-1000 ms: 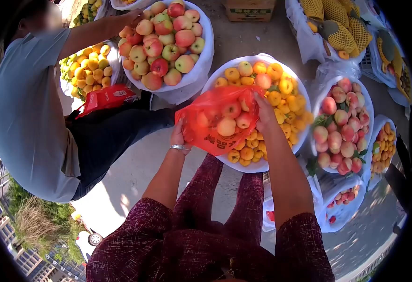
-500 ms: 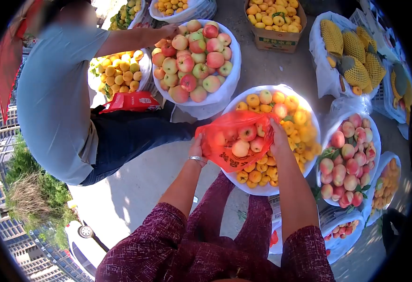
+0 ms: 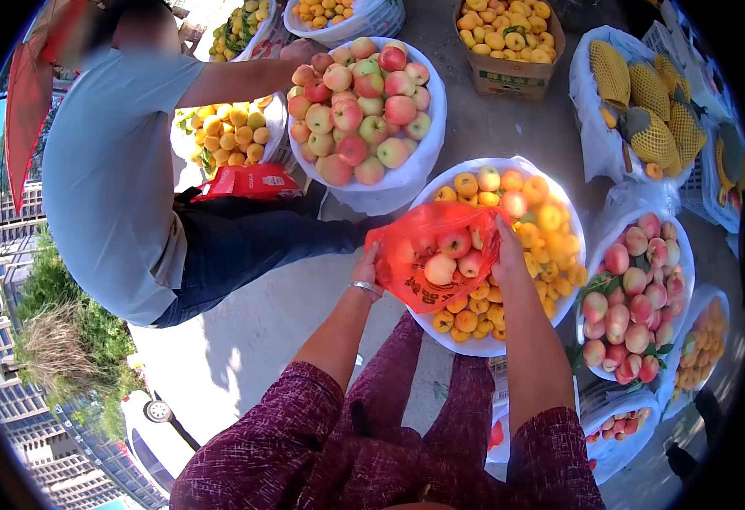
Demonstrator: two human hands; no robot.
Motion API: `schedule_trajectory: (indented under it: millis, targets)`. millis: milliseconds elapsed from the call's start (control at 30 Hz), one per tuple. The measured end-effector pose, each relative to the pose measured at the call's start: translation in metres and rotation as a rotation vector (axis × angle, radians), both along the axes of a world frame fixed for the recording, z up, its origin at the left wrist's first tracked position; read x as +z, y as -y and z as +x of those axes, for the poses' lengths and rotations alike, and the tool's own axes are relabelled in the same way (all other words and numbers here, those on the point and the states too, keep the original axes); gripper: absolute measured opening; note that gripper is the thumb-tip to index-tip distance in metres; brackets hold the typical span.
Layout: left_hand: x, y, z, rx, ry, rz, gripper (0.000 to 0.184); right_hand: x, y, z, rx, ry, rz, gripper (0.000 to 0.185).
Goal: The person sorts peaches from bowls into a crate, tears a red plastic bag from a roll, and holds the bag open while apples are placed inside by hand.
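A red plastic bag (image 3: 406, 276) is stretched between my two hands, its mouth spread so that several red-and-yellow apples (image 3: 440, 269) show inside. My left hand (image 3: 367, 268) grips the bag's left edge; a silver band circles that wrist. On the opposite side, my right hand (image 3: 508, 248) is closed on the bag's rim. The bag hangs over the near left part of a white-lined basket (image 3: 578, 293) of small yellow-orange fruit (image 3: 551, 217). My fingertips are partly hidden by the plastic.
At left a person in a grey shirt (image 3: 104, 183) reaches toward a basket of apples (image 3: 364, 110). A basket of peaches (image 3: 631, 297) stands at right, with netted papayas (image 3: 651, 98) beyond it. A cardboard box (image 3: 512, 76) of yellow fruit sits at the back.
The whole view has shifted slightly, with the baskets now a little further right. Both hands still hold the bag in nearly the same pose. The other person's arm stays stretched toward the apples.
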State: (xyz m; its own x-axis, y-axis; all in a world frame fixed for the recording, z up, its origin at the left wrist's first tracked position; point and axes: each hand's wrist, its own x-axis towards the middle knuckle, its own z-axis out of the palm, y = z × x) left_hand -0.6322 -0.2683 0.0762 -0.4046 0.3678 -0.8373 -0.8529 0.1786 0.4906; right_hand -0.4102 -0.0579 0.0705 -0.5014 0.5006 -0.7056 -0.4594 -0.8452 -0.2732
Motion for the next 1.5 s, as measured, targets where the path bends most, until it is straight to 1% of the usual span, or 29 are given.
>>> schedule_trajectory:
  millis: [133, 267, 333, 400, 600, 733, 767, 833, 933, 1033, 1133, 1233, 1333, 1433, 1500]
  targets:
    - [0.014, -0.011, 0.005, -0.015, 0.028, 0.033, 0.044, -0.004, -0.004, -0.002, -0.002, 0.027, -0.004, 0.039]
    - [0.005, -0.005, 0.002, -0.010, 0.056, 0.050, 0.044, 0.005, 0.002, -0.002, 0.014, 0.041, -0.028, 0.037]
    - [-0.006, 0.000, -0.004, -0.015, 0.048, 0.006, 0.045, 0.004, -0.003, -0.004, 0.012, 0.046, -0.020, 0.037]
    - [0.002, -0.006, -0.002, -0.008, 0.052, 0.003, 0.045, -0.001, -0.002, -0.006, 0.021, 0.069, -0.019, 0.038]
    - [0.008, -0.009, -0.002, 0.014, 0.040, 0.060, 0.044, 0.002, -0.002, -0.007, 0.000, -0.013, 0.010, 0.036]
    - [0.014, -0.011, 0.000, 0.028, -0.012, 0.043, 0.045, 0.009, -0.006, -0.012, -0.004, 0.042, -0.004, 0.034]
    - [0.020, -0.011, -0.001, 0.001, 0.054, 0.048, 0.046, 0.005, -0.004, -0.009, -0.004, 0.047, -0.013, 0.034]
    - [0.031, -0.016, 0.001, -0.031, 0.070, 0.022, 0.048, 0.000, 0.000, -0.006, -0.008, 0.068, -0.062, 0.034]
    - [0.008, -0.007, -0.007, -0.018, 0.039, 0.080, 0.048, 0.008, -0.012, -0.007, 0.003, 0.052, -0.072, 0.035]
    - [0.009, -0.003, -0.008, -0.017, 0.044, 0.103, 0.047, 0.014, -0.011, -0.007, 0.000, 0.042, -0.079, 0.037]
    - [0.024, -0.008, -0.002, 0.030, 0.033, 0.046, 0.044, 0.019, -0.011, -0.006, -0.009, 0.040, -0.077, 0.037]
    - [0.027, -0.009, 0.001, 0.042, 0.005, 0.034, 0.042, 0.019, -0.009, -0.003, -0.017, 0.028, -0.069, 0.037]
    - [0.027, -0.009, 0.003, 0.034, -0.004, 0.066, 0.042, 0.022, -0.009, -0.001, -0.018, 0.028, -0.059, 0.037]
    - [0.039, -0.017, 0.009, 0.062, -0.032, -0.005, 0.042, 0.022, -0.010, -0.002, -0.016, 0.043, -0.053, 0.037]
    - [0.032, -0.012, 0.006, 0.039, -0.022, 0.048, 0.039, 0.015, -0.010, -0.002, -0.016, 0.040, -0.049, 0.037]
